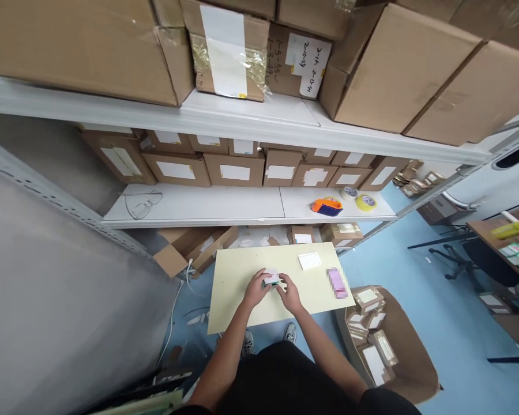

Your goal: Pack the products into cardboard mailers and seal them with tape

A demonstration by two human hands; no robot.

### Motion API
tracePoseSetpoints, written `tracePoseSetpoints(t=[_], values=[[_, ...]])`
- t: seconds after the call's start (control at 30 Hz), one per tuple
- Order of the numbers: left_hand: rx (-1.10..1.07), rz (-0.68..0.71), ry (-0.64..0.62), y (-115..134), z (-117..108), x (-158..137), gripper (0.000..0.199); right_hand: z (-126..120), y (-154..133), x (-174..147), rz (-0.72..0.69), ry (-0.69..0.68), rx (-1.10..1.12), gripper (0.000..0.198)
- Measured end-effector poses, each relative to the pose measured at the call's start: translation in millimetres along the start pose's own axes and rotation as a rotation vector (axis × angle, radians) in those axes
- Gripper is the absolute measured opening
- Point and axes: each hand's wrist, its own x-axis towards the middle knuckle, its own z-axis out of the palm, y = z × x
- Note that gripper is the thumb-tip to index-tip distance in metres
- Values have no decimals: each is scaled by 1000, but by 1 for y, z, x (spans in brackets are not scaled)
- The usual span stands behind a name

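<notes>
A small white box [271, 275] with a dark green lower edge is held just over the cream-coloured table board [237, 271]. My left hand [256, 289] grips its left side, the fingers closed around it. At its right side, the curled fingers of my right hand [290, 294] pinch the edge. What the green part is cannot be made out. Beyond my right hand lies a flat white rectangular piece [309, 260]. Farther right on the board is a pink item [337, 283], blurred by pixelation.
A shelf [225, 204] behind the table bears an orange tape dispenser [327, 206], a yellow tape roll [365, 202] and small cartons [236, 170]. Big cartons [419, 75] fill the upper shelf. At lower right stands a large carton [410, 351] of packed boxes; left, an opened carton [173, 259].
</notes>
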Motion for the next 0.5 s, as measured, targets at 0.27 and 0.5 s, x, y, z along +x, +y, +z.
tracePoseSetpoints(t=[0.27,0.5], values=[[18,-49,29,-9,8,-5,26,11,19,12,-19,31,-87,31],[-255,-254,198,-24,44,-11,64,26,42,10,203,50,137,66]])
